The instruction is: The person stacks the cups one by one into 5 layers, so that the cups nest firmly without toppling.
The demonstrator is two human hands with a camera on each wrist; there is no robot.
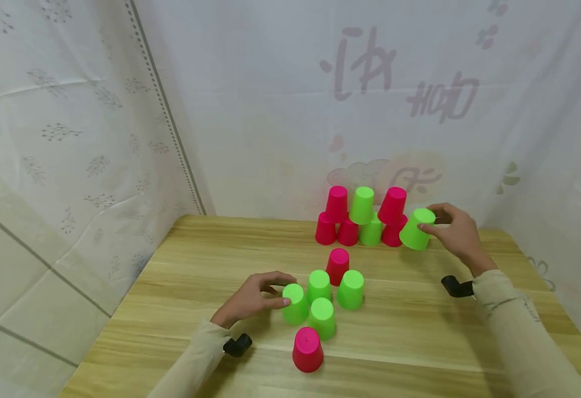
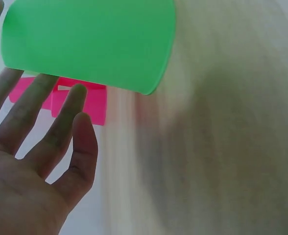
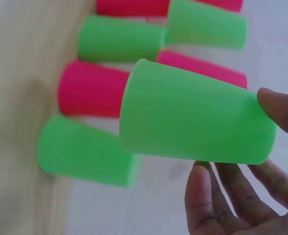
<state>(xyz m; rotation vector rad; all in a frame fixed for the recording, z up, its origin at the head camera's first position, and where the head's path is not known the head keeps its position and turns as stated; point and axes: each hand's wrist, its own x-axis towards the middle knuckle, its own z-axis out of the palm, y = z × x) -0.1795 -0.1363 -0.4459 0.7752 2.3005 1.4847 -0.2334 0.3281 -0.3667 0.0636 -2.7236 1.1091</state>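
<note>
In the head view my left hand (image 1: 255,298) grips a green cup (image 1: 296,310), thumb in front and fingers behind. Up close in the left wrist view, its fingers (image 2: 63,127) lie along that green cup (image 2: 92,44). My right hand (image 1: 456,232) pinches another green cup (image 1: 414,232), tilted, at the right of the stacked cups. The right wrist view has the held green cup (image 3: 198,117) between thumb and fingers, with a lower green cup (image 3: 85,152) beyond it. That lower cup is hidden in the head view.
At the back, upside-down cups stand in two tiers, including a red cup (image 1: 337,203) and a green cup (image 1: 362,204) on top. Near my left hand are several loose green cups (image 1: 322,319) and a red cup (image 1: 307,351). A curtain (image 1: 270,138) hangs behind the wooden table (image 1: 394,337).
</note>
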